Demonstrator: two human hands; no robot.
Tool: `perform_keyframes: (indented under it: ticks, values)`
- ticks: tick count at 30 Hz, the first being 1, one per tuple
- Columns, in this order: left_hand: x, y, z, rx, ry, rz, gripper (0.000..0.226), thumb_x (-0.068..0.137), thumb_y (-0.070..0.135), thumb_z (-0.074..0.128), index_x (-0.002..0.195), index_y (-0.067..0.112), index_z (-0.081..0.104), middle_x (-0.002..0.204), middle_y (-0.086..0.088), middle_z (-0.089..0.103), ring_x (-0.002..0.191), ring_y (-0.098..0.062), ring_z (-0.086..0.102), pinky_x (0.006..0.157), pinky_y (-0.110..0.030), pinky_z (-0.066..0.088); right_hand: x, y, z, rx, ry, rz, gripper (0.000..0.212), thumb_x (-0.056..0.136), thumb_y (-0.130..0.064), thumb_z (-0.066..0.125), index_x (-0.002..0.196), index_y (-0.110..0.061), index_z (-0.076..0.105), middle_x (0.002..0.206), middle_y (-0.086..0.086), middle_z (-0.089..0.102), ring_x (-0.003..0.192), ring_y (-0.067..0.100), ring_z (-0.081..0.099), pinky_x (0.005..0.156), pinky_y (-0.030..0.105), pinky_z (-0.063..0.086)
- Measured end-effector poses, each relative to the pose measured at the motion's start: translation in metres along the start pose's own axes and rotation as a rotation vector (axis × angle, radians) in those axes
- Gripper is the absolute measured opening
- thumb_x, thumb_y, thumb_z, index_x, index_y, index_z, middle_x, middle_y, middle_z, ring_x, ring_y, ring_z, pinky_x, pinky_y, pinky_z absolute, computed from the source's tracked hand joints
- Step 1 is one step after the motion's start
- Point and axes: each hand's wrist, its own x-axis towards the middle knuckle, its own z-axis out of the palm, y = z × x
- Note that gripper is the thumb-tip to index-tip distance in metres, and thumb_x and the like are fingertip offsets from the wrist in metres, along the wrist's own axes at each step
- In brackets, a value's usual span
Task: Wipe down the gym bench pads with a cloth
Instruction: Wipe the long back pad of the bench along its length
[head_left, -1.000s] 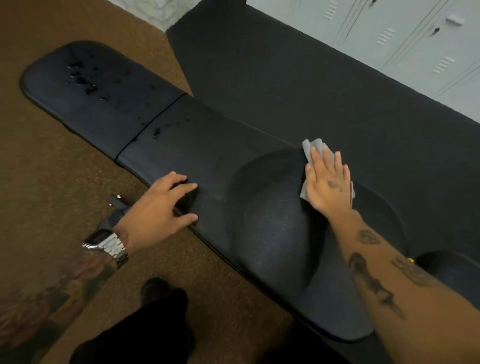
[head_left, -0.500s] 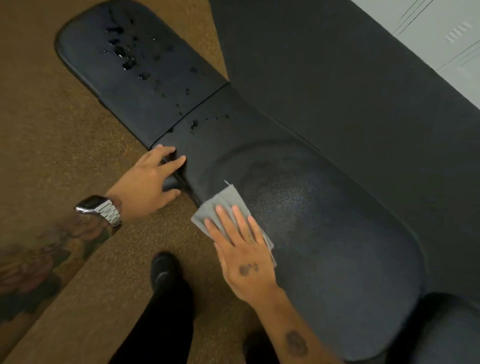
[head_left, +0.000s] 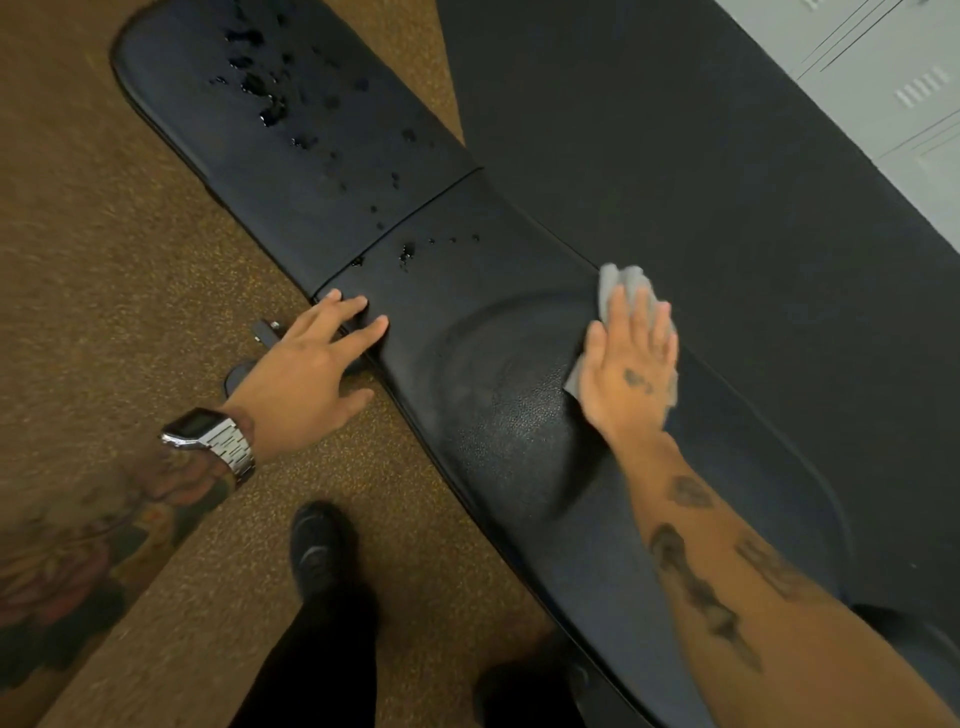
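Note:
A black gym bench runs diagonally across the view. Its long back pad (head_left: 498, 415) shows a damp wiped arc. The shorter seat pad (head_left: 291, 135) at upper left carries several dark liquid droplets. My right hand (head_left: 631, 369) lies flat on a grey cloth (head_left: 621, 283), pressing it onto the far edge of the back pad. My left hand (head_left: 306, 364) rests with fingers spread on the near edge of the back pad, close to the seam between the pads, holding nothing.
Brown speckled flooring (head_left: 104, 291) lies to the left and a black rubber mat (head_left: 675, 156) beyond the bench. Grey lockers (head_left: 893, 88) stand at upper right. My black shoe (head_left: 317, 551) and trouser leg are beside the bench. A metal bench fitting (head_left: 267, 332) pokes out under my left hand.
My right hand has swept the cloth from the near edge of the back pad across to its far edge. My left hand has stayed near the seam.

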Motion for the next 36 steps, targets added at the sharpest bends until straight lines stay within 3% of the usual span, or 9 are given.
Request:
perform_keyframes:
  ticks: [5, 8, 11, 16, 21, 23, 27, 31, 36]
  values:
    - [0.001, -0.003, 0.0, -0.006, -0.005, 0.011, 0.076, 0.084, 0.029, 0.069, 0.15, 0.021, 0.03, 0.159, -0.008, 0.021, 0.149, -0.026, 0.007, 0.115, -0.042, 0.02, -0.023, -0.103, 0.014, -0.021, -0.069, -0.34, 0.057, 0.105, -0.039, 0.012, 0.159, -0.023, 0.002, 0.167, 0.006, -0.002, 0.153, 0.031, -0.003, 0.124, 0.049, 0.003]
    - [0.001, -0.004, -0.002, 0.006, -0.018, 0.017, 0.077, 0.084, 0.028, 0.069, 0.15, 0.021, 0.03, 0.159, -0.008, 0.021, 0.149, -0.027, 0.008, 0.114, -0.044, 0.023, -0.076, -0.122, 0.023, 0.031, -0.108, -0.471, 0.056, 0.107, -0.036, 0.021, 0.159, -0.023, 0.008, 0.167, 0.003, 0.001, 0.154, 0.028, -0.003, 0.125, 0.048, 0.006]
    - [0.001, -0.005, -0.005, 0.007, -0.044, 0.006, 0.076, 0.085, 0.029, 0.066, 0.151, 0.024, 0.027, 0.159, -0.005, 0.019, 0.149, -0.025, 0.006, 0.114, -0.045, 0.026, -0.129, -0.096, 0.025, 0.057, -0.099, -0.513, 0.053, 0.108, -0.034, 0.029, 0.159, -0.025, 0.018, 0.167, -0.001, 0.012, 0.154, 0.024, 0.006, 0.123, 0.047, 0.017]
    - [0.002, -0.004, -0.008, 0.018, -0.073, 0.009, 0.076, 0.086, 0.034, 0.065, 0.151, 0.025, 0.026, 0.159, -0.005, 0.018, 0.149, -0.025, 0.006, 0.115, -0.045, 0.024, -0.186, -0.002, 0.015, 0.088, -0.077, -0.285, 0.053, 0.104, -0.037, 0.029, 0.155, -0.023, 0.03, 0.164, -0.001, 0.024, 0.153, 0.023, 0.018, 0.122, 0.044, 0.019]
    - [0.003, -0.004, -0.011, 0.005, -0.077, 0.007, 0.076, 0.086, 0.034, 0.066, 0.151, 0.025, 0.027, 0.159, -0.005, 0.018, 0.149, -0.025, 0.006, 0.113, -0.046, 0.026, -0.17, 0.091, 0.003, 0.079, -0.084, 0.12, 0.06, 0.105, -0.044, 0.017, 0.155, -0.013, 0.031, 0.165, 0.001, 0.015, 0.153, 0.027, 0.016, 0.121, 0.051, 0.02]
    - [0.003, -0.005, -0.01, 0.013, -0.077, 0.012, 0.076, 0.085, 0.034, 0.066, 0.15, 0.025, 0.028, 0.159, -0.005, 0.018, 0.149, -0.026, 0.007, 0.113, -0.046, 0.026, -0.137, 0.103, -0.003, 0.1, -0.043, 0.224, 0.06, 0.104, -0.043, 0.019, 0.156, -0.014, 0.027, 0.164, -0.001, 0.012, 0.153, 0.025, 0.011, 0.121, 0.052, 0.017]
    - [0.003, -0.006, -0.007, 0.022, -0.075, 0.019, 0.078, 0.084, 0.033, 0.068, 0.15, 0.024, 0.028, 0.159, -0.007, 0.018, 0.149, -0.027, 0.007, 0.115, -0.046, 0.023, -0.057, 0.081, -0.006, 0.058, 0.017, 0.236, 0.06, 0.103, -0.043, 0.018, 0.158, -0.019, 0.02, 0.166, 0.003, 0.012, 0.154, 0.027, 0.008, 0.123, 0.046, 0.01]
    - [0.003, -0.004, -0.007, 0.011, -0.068, 0.015, 0.078, 0.084, 0.031, 0.069, 0.15, 0.022, 0.03, 0.159, -0.008, 0.02, 0.149, -0.028, 0.008, 0.114, -0.047, 0.024, -0.002, 0.005, 0.0, -0.008, 0.06, 0.047, 0.058, 0.104, -0.038, 0.02, 0.158, -0.016, 0.02, 0.166, 0.008, 0.016, 0.153, 0.03, 0.014, 0.122, 0.045, 0.01]
    - [0.003, -0.003, -0.011, 0.016, -0.082, 0.013, 0.076, 0.083, 0.03, 0.069, 0.149, 0.021, 0.031, 0.158, -0.009, 0.021, 0.148, -0.03, 0.011, 0.114, -0.047, 0.025, -0.021, -0.105, 0.015, 0.01, -0.081, -0.319, 0.057, 0.106, -0.041, 0.013, 0.158, -0.023, -0.004, 0.167, 0.006, -0.006, 0.153, 0.029, -0.007, 0.125, 0.048, 0.002]
